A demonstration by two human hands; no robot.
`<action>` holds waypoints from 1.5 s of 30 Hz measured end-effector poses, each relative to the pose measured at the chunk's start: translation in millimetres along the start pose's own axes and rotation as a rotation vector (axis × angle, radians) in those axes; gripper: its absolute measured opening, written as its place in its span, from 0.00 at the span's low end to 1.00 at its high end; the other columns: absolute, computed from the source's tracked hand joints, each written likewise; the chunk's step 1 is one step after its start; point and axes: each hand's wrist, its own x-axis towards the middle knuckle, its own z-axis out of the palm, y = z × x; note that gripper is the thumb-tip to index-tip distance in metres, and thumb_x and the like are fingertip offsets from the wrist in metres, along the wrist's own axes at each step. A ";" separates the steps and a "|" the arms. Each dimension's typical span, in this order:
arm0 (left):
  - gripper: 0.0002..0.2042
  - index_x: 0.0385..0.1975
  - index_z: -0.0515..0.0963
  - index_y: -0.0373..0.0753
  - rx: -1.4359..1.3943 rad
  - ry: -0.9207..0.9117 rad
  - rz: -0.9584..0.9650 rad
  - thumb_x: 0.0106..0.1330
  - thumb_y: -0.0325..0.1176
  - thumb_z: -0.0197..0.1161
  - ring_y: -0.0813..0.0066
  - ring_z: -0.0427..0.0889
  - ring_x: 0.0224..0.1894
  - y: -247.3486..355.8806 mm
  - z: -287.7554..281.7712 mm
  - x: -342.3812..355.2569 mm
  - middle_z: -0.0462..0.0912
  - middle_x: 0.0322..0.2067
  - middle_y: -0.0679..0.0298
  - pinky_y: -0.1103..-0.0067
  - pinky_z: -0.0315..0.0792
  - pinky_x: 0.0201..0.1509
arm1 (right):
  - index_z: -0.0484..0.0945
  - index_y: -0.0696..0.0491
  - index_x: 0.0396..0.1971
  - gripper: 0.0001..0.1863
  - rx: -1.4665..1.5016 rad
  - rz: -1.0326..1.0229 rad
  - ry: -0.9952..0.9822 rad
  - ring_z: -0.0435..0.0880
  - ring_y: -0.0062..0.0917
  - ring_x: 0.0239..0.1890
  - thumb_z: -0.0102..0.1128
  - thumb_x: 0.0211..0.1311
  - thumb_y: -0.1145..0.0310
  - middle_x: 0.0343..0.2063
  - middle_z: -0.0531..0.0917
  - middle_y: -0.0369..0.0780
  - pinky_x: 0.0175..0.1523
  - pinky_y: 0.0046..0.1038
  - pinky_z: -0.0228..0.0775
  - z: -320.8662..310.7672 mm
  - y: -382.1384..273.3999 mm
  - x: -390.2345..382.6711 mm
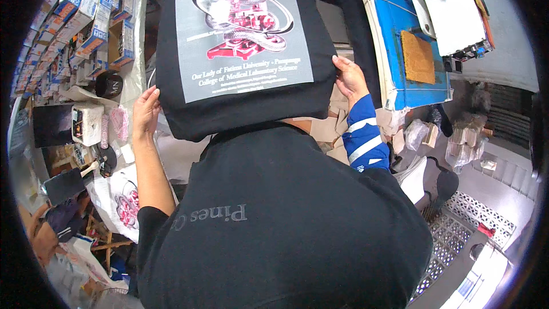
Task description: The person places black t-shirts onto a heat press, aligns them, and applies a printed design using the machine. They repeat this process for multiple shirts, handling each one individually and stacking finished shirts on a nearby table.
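I hold a black printed cloth flat in front of my chest; it bears a grey panel with a red and silver snake design and white lettering. My left hand, on a bare arm, grips its left edge. My right hand, in a blue sleeve with white stripes, grips its right edge. My own black shirt fills the lower part of the view, and the cloth's lower edge lies just above it.
Rows of small blue and white boxes line the left. A black cap lies below them. A blue table at the upper right carries a brown mat and a white machine. A white printed bag lies lower left.
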 end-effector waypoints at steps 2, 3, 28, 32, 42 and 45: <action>0.24 0.62 0.73 0.32 0.075 0.006 -0.002 0.69 0.33 0.68 0.81 0.80 0.40 -0.8 -8.8 3.4 0.84 0.42 0.67 0.82 0.74 0.46 | 0.80 0.61 0.53 0.16 -0.009 0.002 0.000 0.85 0.24 0.46 0.65 0.69 0.70 0.45 0.87 0.40 0.55 0.26 0.74 -5.4 0.9 4.9; 0.21 0.59 0.76 0.32 0.018 0.030 0.027 0.69 0.33 0.68 0.80 0.80 0.38 3.4 8.0 -2.5 0.84 0.42 0.67 0.83 0.74 0.43 | 0.81 0.59 0.51 0.15 0.012 -0.015 -0.020 0.85 0.24 0.42 0.66 0.67 0.70 0.42 0.87 0.38 0.52 0.26 0.76 -4.3 1.3 2.5; 0.10 0.44 0.86 0.37 1.135 0.153 1.197 0.63 0.26 0.69 0.54 0.79 0.61 -27.2 106.6 -52.3 0.85 0.52 0.56 0.65 0.73 0.65 | 0.84 0.64 0.41 0.39 -1.685 -0.824 1.097 0.81 0.55 0.51 0.51 0.68 0.34 0.43 0.85 0.58 0.58 0.47 0.70 -147.6 -244.2 -76.2; 0.10 0.44 0.87 0.37 1.148 0.153 1.191 0.63 0.27 0.69 0.55 0.79 0.62 -27.5 106.1 -52.3 0.85 0.53 0.56 0.65 0.73 0.65 | 0.84 0.62 0.42 0.40 -1.695 -0.825 1.078 0.80 0.55 0.52 0.49 0.68 0.33 0.45 0.84 0.58 0.61 0.48 0.68 -162.8 -248.9 -68.1; 0.10 0.43 0.87 0.37 1.147 0.171 1.207 0.63 0.26 0.69 0.54 0.79 0.62 -31.2 103.6 -51.2 0.85 0.52 0.56 0.64 0.73 0.65 | 0.85 0.60 0.44 0.39 -1.739 -0.707 1.086 0.80 0.56 0.54 0.49 0.68 0.34 0.47 0.84 0.58 0.63 0.47 0.67 -148.2 -251.0 -69.6; 0.10 0.42 0.86 0.36 1.125 0.155 1.246 0.61 0.26 0.69 0.53 0.78 0.61 -27.7 103.5 -50.1 0.84 0.51 0.55 0.64 0.72 0.65 | 0.86 0.61 0.41 0.35 -1.710 -0.715 1.038 0.82 0.55 0.50 0.53 0.68 0.39 0.44 0.85 0.59 0.60 0.49 0.69 -134.3 -251.8 -77.5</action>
